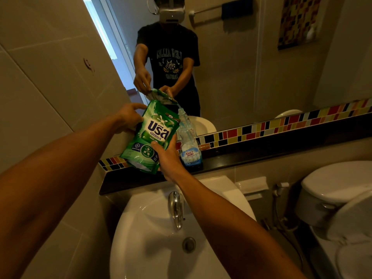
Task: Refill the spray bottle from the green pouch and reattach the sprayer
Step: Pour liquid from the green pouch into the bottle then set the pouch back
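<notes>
The green pouch is held tilted above the black ledge, its top corner leaning right over the mouth of the clear spray bottle. My left hand grips the pouch's upper left edge. My right hand holds its lower right side, thumb across the front. The bottle stands upright on the ledge with no sprayer on it; its lower part holds blue liquid behind a pale label. The sprayer head is not in view.
A white basin with a chrome tap sits below the ledge. A toilet and hose stand at the right. A mirror above a coloured tile strip reflects the person and the pouch.
</notes>
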Demonstrator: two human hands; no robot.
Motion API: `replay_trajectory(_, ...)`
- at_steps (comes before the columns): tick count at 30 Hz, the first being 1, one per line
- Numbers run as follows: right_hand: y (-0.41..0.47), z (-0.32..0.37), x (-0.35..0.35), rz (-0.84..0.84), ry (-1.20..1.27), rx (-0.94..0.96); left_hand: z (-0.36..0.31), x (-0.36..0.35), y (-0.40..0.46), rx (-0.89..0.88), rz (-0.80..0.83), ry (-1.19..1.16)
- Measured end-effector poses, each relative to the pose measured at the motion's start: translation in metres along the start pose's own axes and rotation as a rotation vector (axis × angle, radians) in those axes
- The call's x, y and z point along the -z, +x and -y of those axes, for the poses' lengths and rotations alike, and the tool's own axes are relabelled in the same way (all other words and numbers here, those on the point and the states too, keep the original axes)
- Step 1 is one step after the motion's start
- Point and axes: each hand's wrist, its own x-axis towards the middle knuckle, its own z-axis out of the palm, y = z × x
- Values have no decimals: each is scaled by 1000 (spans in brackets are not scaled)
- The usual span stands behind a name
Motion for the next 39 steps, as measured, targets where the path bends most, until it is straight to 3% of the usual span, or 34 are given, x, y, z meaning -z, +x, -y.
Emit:
replay_trajectory(25, -2, 1, 7, -34, -54, -6, 8, -7, 5, 3, -2, -40)
replay_trajectory(39, -4, -9, 39, -24, -185, -22, 47, -43, 7, 29, -42, -210)
